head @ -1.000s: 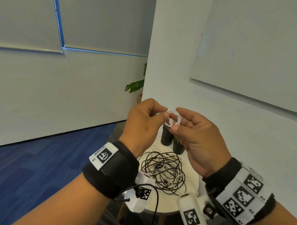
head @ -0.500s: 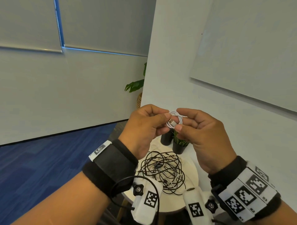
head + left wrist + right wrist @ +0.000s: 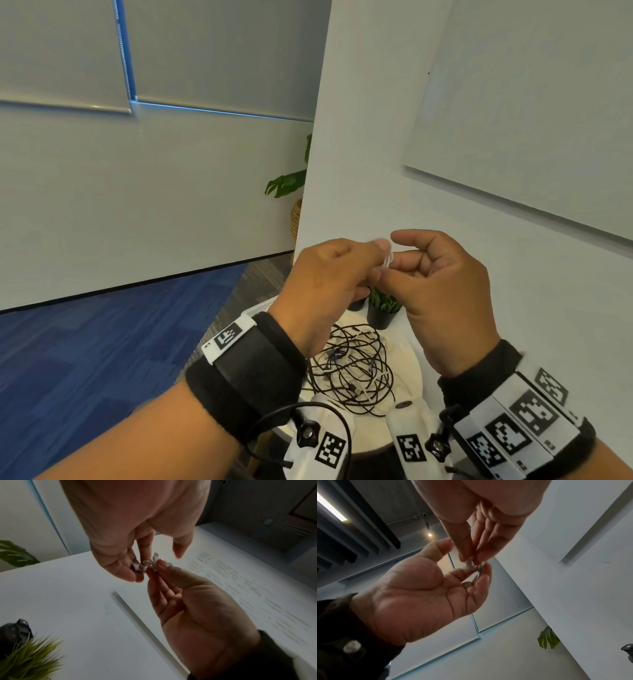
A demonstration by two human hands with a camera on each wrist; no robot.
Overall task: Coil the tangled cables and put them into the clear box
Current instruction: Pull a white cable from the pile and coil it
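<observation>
Up in the air above the table, a small white cable (image 3: 387,259) is wound into a tight coil and held between both hands. The left hand (image 3: 329,284) pinches it at the fingertips, and the right hand (image 3: 442,291) holds it between curled fingers, thumb lifted clear. Below lies a tangle of black cables (image 3: 352,370) on the round table (image 3: 409,370), with a small potted plant (image 3: 382,308) at its far side.
</observation>
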